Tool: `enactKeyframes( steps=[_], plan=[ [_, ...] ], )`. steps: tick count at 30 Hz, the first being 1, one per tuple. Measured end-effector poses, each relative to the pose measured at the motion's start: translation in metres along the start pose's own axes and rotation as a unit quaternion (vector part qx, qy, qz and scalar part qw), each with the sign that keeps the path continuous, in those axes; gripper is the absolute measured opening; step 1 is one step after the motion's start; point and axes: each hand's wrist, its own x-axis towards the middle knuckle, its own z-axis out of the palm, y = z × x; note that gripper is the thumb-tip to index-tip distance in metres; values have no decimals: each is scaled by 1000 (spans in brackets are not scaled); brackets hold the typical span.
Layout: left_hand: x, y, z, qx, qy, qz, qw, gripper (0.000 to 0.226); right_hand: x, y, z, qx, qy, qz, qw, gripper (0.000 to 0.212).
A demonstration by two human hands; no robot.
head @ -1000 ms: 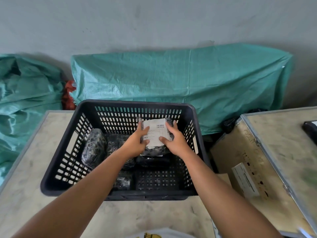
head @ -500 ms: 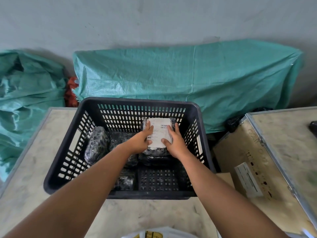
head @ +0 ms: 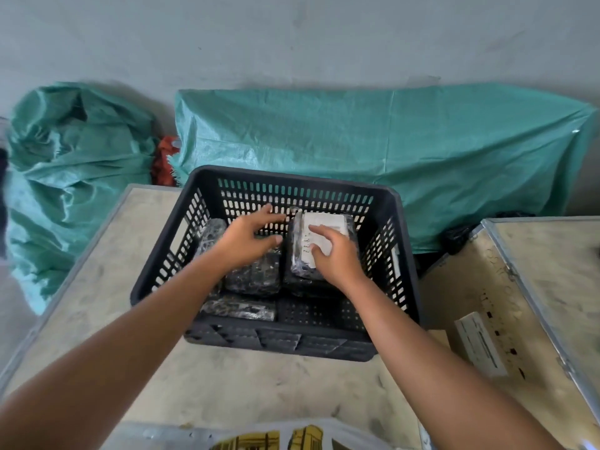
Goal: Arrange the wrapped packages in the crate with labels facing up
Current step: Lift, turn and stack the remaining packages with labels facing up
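Left hand: the left hand hovers with fingers spread over the crate's middle, gripping nothing.
Right hand: the right hand rests loosely bent fingers on top of the labelled package, with no firm grip evident.
Labelled package: it lies in the far right corner of the black crate, white label facing up and long axis running away from the person toward the far wall.
Step in hand: this package appears to be just settled in place, one of several to arrange.
Next move: likely the left hand drops to the dark packages beside it, which show no label and would need turning over.
Other packages: one lies near the front wall, and one leans at the left wall.
Setting: the crate stands on a pale surface, with a green tarpaulin behind.
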Motion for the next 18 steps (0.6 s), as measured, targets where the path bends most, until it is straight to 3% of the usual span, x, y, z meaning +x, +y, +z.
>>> enactKeyframes(
  steps=[4,9,13,15,18],
  plan=[
    [-31,-13,-50,-58,107,15,992,45,3,-27,25,53,-60,-11,997,36],
    [-69,-41,-90,25,209,31,977,32,19,-45,70,36,-134,-56,989,40],
    [-87,-76,-104,166,169,-39,971,35,32,-39,109,-39,-186,-71,979,44],
    [-92,-87,-103,106,126,-96,982,42,39,-30,124,-98,-228,-63,967,49],
    [-90,-99,-97,-19,151,-111,982,51,51,-14,145,-248,-325,-65,910,74]
  ],
)
